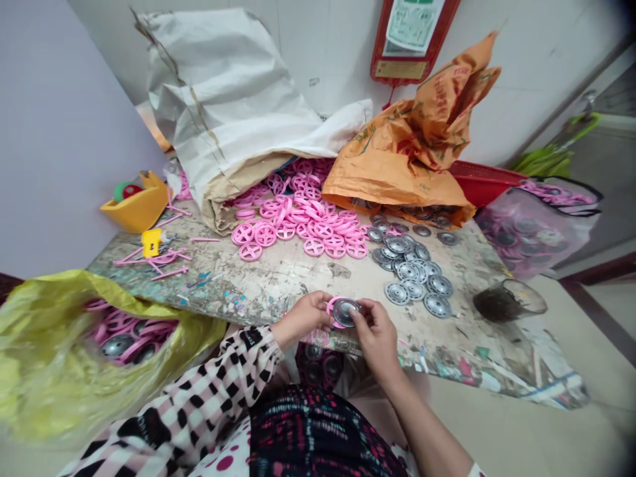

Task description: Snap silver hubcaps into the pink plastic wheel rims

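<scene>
Near the table's front edge, my left hand (pixel 309 315) grips the left side of a pink ring (pixel 332 306). A grey disc (pixel 346 312) lies against that ring, and my right hand (pixel 375 331) holds it with the thumb on its face. The two parts are together between my hands, above the table (pixel 278 285). Behind them spreads a pile of pink spoked rings (pixel 313 222), spilling from a white sack (pixel 238 86). To the right, grey discs (pixel 410 270) lie in a loose heap by the mouth of an orange sack (pixel 397 156).
A yellow bag (pixel 59 331) of joined parts stands at left, a clear bag (pixel 527 232) at far right. Also around are a yellow container (pixel 139 205), pink sticks (pixel 169 273), a dark glass (pixel 509 301) and a red basket (pixel 484 182).
</scene>
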Action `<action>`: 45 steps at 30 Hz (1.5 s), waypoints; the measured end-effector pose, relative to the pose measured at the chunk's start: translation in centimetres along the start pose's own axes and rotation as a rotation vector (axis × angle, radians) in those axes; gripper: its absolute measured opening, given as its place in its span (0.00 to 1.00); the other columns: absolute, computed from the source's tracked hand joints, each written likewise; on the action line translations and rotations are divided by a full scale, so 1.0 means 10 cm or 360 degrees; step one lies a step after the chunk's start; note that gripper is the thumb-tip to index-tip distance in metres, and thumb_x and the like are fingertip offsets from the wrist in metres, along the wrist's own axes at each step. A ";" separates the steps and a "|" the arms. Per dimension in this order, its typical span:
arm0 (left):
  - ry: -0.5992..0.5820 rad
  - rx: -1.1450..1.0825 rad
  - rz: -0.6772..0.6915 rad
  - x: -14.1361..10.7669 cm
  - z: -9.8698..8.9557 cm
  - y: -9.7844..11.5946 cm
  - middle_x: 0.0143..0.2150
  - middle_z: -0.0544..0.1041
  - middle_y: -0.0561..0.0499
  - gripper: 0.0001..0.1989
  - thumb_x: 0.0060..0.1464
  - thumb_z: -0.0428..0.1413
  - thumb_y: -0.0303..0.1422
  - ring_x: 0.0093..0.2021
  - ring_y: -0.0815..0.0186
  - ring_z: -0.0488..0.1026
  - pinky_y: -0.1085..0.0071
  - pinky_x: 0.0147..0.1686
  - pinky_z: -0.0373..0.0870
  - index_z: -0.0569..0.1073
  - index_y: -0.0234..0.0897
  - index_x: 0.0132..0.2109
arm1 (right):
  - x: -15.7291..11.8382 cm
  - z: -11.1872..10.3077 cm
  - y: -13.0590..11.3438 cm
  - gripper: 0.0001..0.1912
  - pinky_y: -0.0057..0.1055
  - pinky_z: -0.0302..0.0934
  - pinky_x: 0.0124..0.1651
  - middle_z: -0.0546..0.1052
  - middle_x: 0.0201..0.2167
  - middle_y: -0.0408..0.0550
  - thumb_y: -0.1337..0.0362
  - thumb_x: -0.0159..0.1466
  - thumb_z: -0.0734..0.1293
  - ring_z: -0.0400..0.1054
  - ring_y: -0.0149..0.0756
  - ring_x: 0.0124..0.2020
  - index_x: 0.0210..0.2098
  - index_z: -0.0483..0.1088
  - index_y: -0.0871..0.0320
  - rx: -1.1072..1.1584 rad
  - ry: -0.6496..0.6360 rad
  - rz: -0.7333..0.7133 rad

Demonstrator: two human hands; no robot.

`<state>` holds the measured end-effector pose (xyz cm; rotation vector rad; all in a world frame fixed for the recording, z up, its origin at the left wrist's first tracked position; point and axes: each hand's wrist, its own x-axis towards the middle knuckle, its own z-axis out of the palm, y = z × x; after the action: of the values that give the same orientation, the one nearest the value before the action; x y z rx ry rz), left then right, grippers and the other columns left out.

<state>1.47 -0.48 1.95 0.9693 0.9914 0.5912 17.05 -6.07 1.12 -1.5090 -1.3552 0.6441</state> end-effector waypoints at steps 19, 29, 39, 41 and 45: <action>0.0012 0.0061 0.0300 -0.11 0.11 -0.06 0.26 0.69 0.56 0.17 0.43 0.61 0.43 0.20 0.74 0.64 0.77 0.19 0.61 0.70 0.34 0.34 | -0.01 0.02 -0.06 0.12 0.29 0.62 0.35 0.74 0.32 0.45 0.57 0.60 0.64 0.66 0.34 0.31 0.39 0.69 0.58 0.0210 -0.0223 0.0105; 0.0203 0.0583 0.0327 -0.14 -0.53 0.18 0.30 0.72 0.53 0.21 0.48 0.59 0.40 0.23 0.72 0.67 0.77 0.22 0.64 0.71 0.36 0.48 | -0.26 -0.05 -0.04 0.11 0.36 0.62 0.44 0.73 0.38 0.48 0.61 0.65 0.61 0.67 0.40 0.41 0.44 0.72 0.52 -0.0364 -0.1007 -0.0352; 0.1399 0.1600 0.0814 0.23 -1.68 0.53 0.50 0.72 0.44 0.16 0.53 0.52 0.32 0.53 0.58 0.67 0.62 0.54 0.62 0.74 0.37 0.48 | -0.13 -0.01 0.16 0.13 0.34 0.63 0.41 0.70 0.36 0.50 0.58 0.68 0.58 0.67 0.38 0.38 0.45 0.69 0.57 -0.0513 -0.0660 -0.0513; 0.1459 0.1776 0.0780 0.29 -1.81 0.64 0.53 0.70 0.43 0.17 0.53 0.52 0.32 0.56 0.57 0.64 0.61 0.57 0.58 0.73 0.36 0.50 | -0.11 -0.01 0.19 0.12 0.34 0.63 0.42 0.71 0.36 0.50 0.59 0.68 0.58 0.67 0.38 0.39 0.43 0.70 0.56 -0.0451 -0.0648 -0.0523; 0.1417 0.1965 0.0646 0.47 -1.98 0.84 0.59 0.66 0.41 0.22 0.55 0.52 0.38 0.60 0.55 0.58 0.61 0.60 0.53 0.70 0.36 0.56 | -0.11 -0.01 0.17 0.11 0.33 0.62 0.41 0.71 0.35 0.49 0.59 0.68 0.58 0.67 0.37 0.38 0.41 0.70 0.56 -0.0372 -0.0660 -0.0496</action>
<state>-14.01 15.05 3.26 2.1136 2.0772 0.7622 17.63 -7.02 -0.63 -1.3432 -1.9954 0.6358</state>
